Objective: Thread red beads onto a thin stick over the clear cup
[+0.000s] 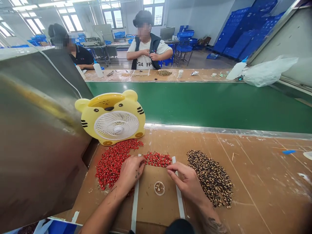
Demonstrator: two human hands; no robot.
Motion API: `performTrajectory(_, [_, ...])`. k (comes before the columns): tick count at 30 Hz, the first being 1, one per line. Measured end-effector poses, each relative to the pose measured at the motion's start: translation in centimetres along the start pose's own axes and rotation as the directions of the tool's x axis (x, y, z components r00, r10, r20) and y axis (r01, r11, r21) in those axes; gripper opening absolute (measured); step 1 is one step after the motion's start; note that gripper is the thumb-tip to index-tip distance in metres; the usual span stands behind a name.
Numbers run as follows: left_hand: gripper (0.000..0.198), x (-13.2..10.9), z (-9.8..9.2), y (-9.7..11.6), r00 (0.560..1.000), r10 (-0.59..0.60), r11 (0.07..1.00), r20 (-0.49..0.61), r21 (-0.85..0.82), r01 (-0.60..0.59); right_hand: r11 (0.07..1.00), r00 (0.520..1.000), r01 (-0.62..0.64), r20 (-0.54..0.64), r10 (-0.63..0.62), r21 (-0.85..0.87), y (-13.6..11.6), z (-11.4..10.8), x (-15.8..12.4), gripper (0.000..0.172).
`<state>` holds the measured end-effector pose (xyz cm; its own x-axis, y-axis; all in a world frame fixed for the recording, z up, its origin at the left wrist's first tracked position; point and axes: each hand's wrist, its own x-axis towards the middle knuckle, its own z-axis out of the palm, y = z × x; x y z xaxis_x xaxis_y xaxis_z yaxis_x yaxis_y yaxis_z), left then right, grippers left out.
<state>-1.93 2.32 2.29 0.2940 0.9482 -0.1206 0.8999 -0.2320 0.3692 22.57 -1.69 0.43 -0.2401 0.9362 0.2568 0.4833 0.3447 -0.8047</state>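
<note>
My left hand (133, 169) rests at the left end of a small band of red pieces (158, 159), its fingers pinched together. At the band's right end is my right hand (184, 177), thumb and forefinger nearly meeting; whatever they hold is too small to name. A larger pile of red pieces (110, 164) lies beside my left hand, and a pile of black and tan pieces (212, 177) beyond my right. Between my wrists, a small clear round dish (159, 188) sits on brown board (156, 208) edged with white strips.
A yellow animal-faced fan (117, 120) stands behind the red pile. A metal housing (41, 136) rises at the left. Past the green belt (195, 105), one person stands and another sits at the far bench, with bottles and a plastic bag (268, 71).
</note>
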Motion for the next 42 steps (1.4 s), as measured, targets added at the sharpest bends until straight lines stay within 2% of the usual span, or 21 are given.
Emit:
performTrajectory(4, [0.027,0.1,-1.9,-1.3,0.997,0.017,0.999,-0.078,0.039,-0.014,1.0,0.99,0.016,0.136,-0.019,0.02,0.0,-0.3,0.0,0.014])
performTrajectory(6, [0.026,0.3,-2.5,-1.5,0.998,0.029,0.995,-0.049,0.102,-0.024,1.0,0.974,0.022,0.225,-0.025,0.013,-0.1,-0.3,0.0,0.013])
performTrajectory(9, [0.023,0.7,-2.2,-0.9,0.998,0.054,0.984,0.038,0.166,-0.06,1.0,0.955,0.01,0.297,-0.007,-0.011,-0.3,-0.3,0.1,0.01])
performTrajectory(15, [0.022,1.8,-1.2,0.0,0.996,0.032,0.986,0.087,0.161,-0.046,1.0,0.949,-0.002,0.317,0.008,-0.019,-0.5,-0.2,0.0,0.011])
performTrajectory(24, [0.018,3.4,-1.6,-1.1,0.983,0.077,0.983,0.164,0.152,-0.102,0.999,0.942,0.028,0.335,-0.021,-0.015,-0.2,0.1,0.1,0.017])
performTrajectory(27, [0.015,3.5,-1.8,-1.3,0.985,0.089,0.985,0.149,0.131,-0.109,0.999,0.94,0.036,0.338,-0.031,-0.008,-0.2,0.2,0.1,0.017])
performTrajectory(30, [0.013,2.9,-2.3,-1.5,0.99,0.094,0.989,0.102,0.108,-0.105,1.0,0.949,-0.013,0.314,0.012,0.0,-0.3,0.1,0.0,0.015])
performTrajectory(32, [0.013,2.4,-2.7,-1.7,0.993,0.117,0.993,0.033,0.012,-0.118,0.999,0.954,-0.039,0.299,0.033,0.011,-0.4,0.1,0.1,0.016])
performTrajectory(34, [0.013,1.7,-2.9,-1.8,0.989,0.132,0.962,-0.069,-0.232,-0.144,1.0,0.955,-0.026,0.295,0.021,0.016,-0.5,0.2,0.1,0.017])
performTrajectory(37, [0.011,0.8,-2.7,-1.6,0.984,0.097,0.766,-0.152,-0.62,-0.172,1.0,0.951,0.005,0.308,-0.01,0.018,-0.6,0.4,0.2,0.018])
performTrajectory(40, [0.009,0.3,-1.9,-1.5,0.986,0.071,0.575,-0.154,-0.801,-0.167,0.999,0.949,0.006,0.316,-0.016,0.033,-0.7,0.6,0.3,0.019])
performTrajectory(42, [0.011,0.2,-1.0,-1.6,0.993,0.017,0.481,-0.113,-0.87,-0.107,0.999,0.95,-0.01,0.312,-0.001,0.035,-0.6,0.6,0.3,0.017])
